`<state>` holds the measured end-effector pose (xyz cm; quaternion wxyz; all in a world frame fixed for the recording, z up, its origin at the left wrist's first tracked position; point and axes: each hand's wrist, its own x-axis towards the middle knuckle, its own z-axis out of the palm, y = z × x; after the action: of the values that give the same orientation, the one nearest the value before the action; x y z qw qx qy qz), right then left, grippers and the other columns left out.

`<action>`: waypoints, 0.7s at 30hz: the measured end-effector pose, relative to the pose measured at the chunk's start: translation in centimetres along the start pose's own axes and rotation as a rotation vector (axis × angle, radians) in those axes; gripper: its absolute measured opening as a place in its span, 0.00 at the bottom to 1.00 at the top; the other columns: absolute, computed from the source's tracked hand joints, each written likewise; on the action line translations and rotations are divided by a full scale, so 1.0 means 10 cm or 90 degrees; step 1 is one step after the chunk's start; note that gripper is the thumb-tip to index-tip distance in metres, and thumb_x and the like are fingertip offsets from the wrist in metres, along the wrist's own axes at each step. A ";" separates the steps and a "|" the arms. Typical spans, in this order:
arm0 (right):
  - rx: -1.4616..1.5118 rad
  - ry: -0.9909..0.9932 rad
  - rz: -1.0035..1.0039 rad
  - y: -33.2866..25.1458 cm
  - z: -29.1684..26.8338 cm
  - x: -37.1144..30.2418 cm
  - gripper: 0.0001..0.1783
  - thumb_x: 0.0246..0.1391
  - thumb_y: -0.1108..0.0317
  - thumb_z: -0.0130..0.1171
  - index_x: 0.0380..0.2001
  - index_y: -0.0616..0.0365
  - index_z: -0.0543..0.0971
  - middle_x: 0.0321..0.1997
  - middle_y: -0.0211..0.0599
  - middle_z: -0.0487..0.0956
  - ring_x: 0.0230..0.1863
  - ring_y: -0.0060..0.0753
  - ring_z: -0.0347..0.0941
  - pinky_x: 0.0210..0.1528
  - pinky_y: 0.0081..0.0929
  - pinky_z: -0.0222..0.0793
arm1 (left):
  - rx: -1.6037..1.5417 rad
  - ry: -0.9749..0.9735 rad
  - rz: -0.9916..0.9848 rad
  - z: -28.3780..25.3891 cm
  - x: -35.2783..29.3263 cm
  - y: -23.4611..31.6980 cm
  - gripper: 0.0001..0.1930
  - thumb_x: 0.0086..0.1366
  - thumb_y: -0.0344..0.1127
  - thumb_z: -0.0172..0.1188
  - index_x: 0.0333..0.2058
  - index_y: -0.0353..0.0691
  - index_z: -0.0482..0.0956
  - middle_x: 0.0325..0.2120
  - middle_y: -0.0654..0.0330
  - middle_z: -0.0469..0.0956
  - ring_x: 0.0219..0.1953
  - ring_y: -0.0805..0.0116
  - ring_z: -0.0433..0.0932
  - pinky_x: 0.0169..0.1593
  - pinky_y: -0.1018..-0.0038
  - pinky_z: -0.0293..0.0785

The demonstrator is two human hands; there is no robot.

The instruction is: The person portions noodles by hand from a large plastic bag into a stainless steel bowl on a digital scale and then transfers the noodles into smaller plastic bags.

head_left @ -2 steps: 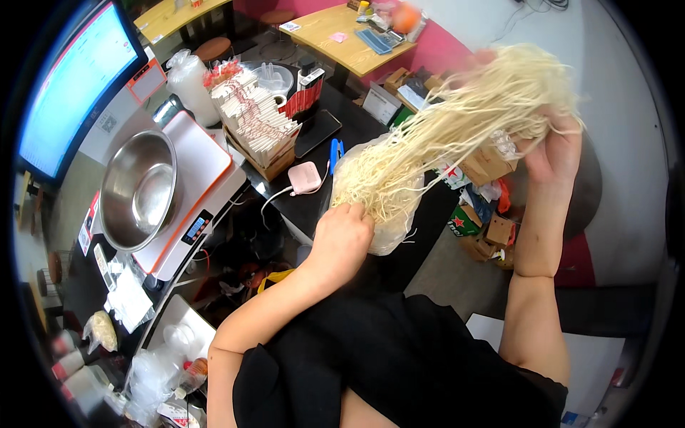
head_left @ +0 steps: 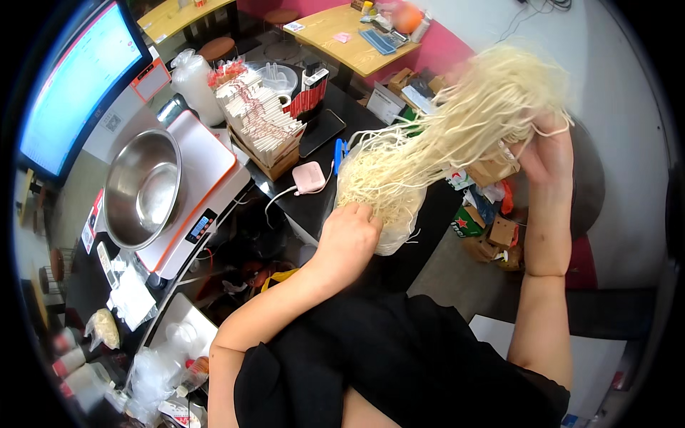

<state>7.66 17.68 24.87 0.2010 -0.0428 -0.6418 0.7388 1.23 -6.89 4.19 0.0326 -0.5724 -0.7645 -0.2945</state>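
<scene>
Loose, pale noodles (head_left: 492,107) stretch from a clear bag (head_left: 391,245).

Two bare hands, one left hand (head_left: 348,241) and one right hand (head_left: 549,155), appear with one tangled mass of thin, pale noodles (head_left: 492,93), its strands too many to count. There are one round, shiny steel bowl (head_left: 143,189), one white, orange-edged scale (head_left: 205,160), one square, pink plastic block (head_left: 308,177) and two yellow wooden surfaces (head_left: 317,32) at the top.

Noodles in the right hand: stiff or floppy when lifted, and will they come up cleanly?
Probably floppy: the noodles curve and fan from the right hand. They may tangle, since strands cross and many run down to the clear bag. A few could slip loose, as ends poke past the bag's edge.
</scene>
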 end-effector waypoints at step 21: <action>0.164 -0.346 0.032 -1.21 0.33 0.56 0.23 0.46 0.73 0.61 0.49 0.67 0.74 0.52 0.50 0.76 0.54 0.42 0.74 0.56 0.47 0.74 | 0.003 0.021 0.050 -0.09 0.04 0.05 0.03 0.48 0.29 0.59 0.24 0.42 0.75 0.27 0.60 0.71 0.35 0.62 0.72 0.39 0.68 0.67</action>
<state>4.40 17.78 38.19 0.0073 0.1667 -0.5716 0.8034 1.24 -6.93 5.27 0.0581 -0.5973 -0.7412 -0.3007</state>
